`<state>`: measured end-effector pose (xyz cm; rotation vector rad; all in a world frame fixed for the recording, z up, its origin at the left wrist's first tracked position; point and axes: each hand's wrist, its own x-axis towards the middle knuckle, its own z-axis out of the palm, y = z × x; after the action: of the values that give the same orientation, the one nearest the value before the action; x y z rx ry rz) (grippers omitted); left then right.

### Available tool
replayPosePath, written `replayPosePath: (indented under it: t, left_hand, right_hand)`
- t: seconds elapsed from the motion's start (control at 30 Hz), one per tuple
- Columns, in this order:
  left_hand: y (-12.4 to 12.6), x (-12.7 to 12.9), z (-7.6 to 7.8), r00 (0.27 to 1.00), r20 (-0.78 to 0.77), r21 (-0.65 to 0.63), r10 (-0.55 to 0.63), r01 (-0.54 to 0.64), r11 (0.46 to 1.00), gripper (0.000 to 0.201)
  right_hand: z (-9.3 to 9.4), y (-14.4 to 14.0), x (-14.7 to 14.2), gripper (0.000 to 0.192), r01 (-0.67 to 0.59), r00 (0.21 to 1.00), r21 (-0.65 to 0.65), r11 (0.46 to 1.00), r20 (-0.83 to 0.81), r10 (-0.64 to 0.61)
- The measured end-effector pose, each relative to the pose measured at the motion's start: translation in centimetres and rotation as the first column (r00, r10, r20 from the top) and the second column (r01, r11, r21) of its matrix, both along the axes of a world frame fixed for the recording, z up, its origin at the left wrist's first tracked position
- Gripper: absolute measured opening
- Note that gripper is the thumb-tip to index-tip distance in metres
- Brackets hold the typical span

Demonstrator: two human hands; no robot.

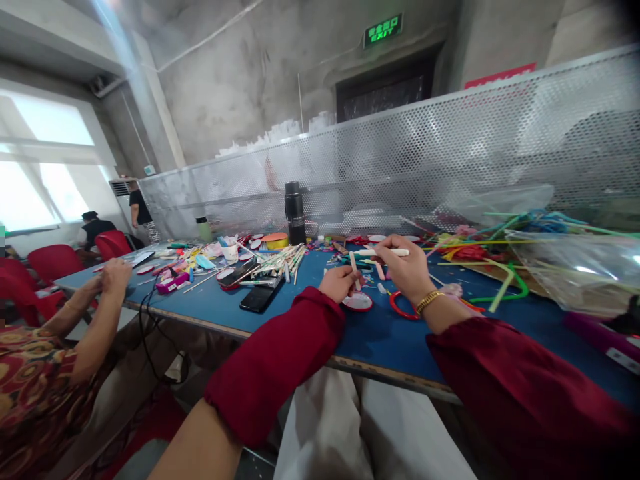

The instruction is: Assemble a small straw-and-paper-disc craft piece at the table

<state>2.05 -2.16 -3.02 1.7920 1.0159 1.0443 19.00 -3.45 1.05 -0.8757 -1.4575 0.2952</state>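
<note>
My left hand (339, 284) is closed, pinching a short, flat, pale stick (355, 270) that stands nearly upright. In my right hand (406, 268), the fingers are wrapped round a white pen-like tool (399, 253), held almost level and pointing left towards the top of the stick. Whether the tool touches the stick I cannot tell. Just below my hands lies a round red-rimmed lid (357, 303) with something whitish in it. Beside my right wrist is a red loop (400, 308), perhaps a scissors handle, partly hidden by the hand.
Along the blue table (310, 327) lie a phone (261, 296), a pile of thin sticks (283, 260) and a black bottle (295, 217). Coloured strips (505, 233) and clear plastic (590, 267) are heaped right. A perforated metal screen (380, 167) stands behind. Another person's hands (116, 272) are at left.
</note>
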Motion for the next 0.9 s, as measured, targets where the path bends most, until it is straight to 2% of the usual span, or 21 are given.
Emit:
replayPosePath:
  t: [0.37, 0.6, 0.8, 0.9]
  left_hand:
    - [0.31, -0.05, -0.24, 1.0, -0.014, 0.017, -0.001, 0.002, 1.0, 0.027]
    - [-0.25, 0.17, 0.17, 1.0, 0.027, -0.03, 0.011, -0.011, 0.999, 0.027]
    - [0.3, 0.07, -0.26, 1.0, 0.02, -0.01, -0.01, 0.01, 1.0, 0.027]
    - [0.54, 0.07, -0.42, 1.0, 0.019, 0.001, 0.003, -0.003, 1.0, 0.026]
  right_hand:
    - [-0.08, 0.21, 0.02, 0.015, -0.009, 1.0, 0.005, 1.0, -0.002, 0.009]
    - [-0.08, 0.19, 0.07, 0.016, 0.009, 1.0, 0.006, 1.0, 0.027, -0.009]
    - [-0.51, 0.66, 0.12, 0.015, -0.053, 0.999, 0.008, 0.999, -0.006, 0.053]
    - [-0.42, 0.61, 0.1, 0.014, -0.04, 0.999, 0.009, 0.999, -0.02, 0.04]
